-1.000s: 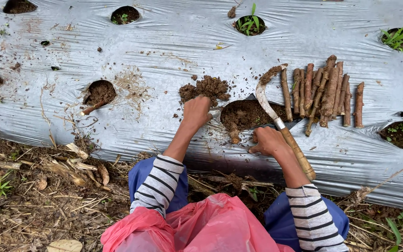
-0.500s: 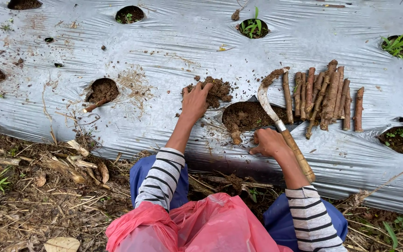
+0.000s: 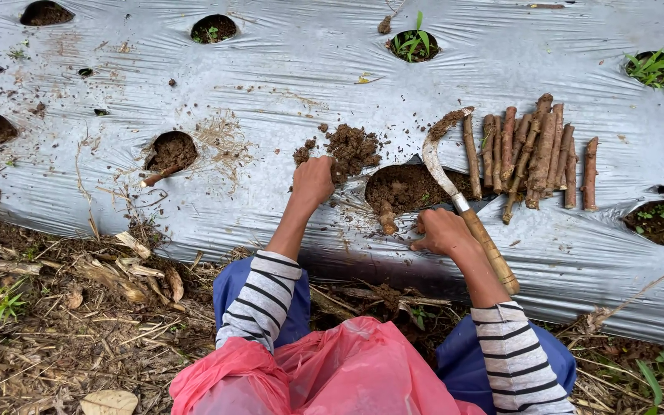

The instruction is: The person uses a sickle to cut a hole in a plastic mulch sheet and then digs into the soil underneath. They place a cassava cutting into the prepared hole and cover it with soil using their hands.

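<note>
- Silver plastic mulch [image 3: 286,69] covers the bed; the soil heap [image 3: 350,146] lies on it, just beyond the left hand [image 3: 313,180].
- Half a second ago that hand reached open onto the heap; now it is drawn back, fingers curled, seemingly dragging loose soil toward the planting hole [image 3: 409,188].
- Right hand [image 3: 443,230] unmoved, clenched on the sickle [image 3: 466,211]; a stem cutting [image 3: 386,217] stands in the hole between the hands.
- Spare cuttings [image 3: 536,154] lie beyond the right hand.

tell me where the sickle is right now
In the head view, the sickle is in the right hand, its curved blade lying over the right rim of the soil hole, just left of the stick bundle.
</note>
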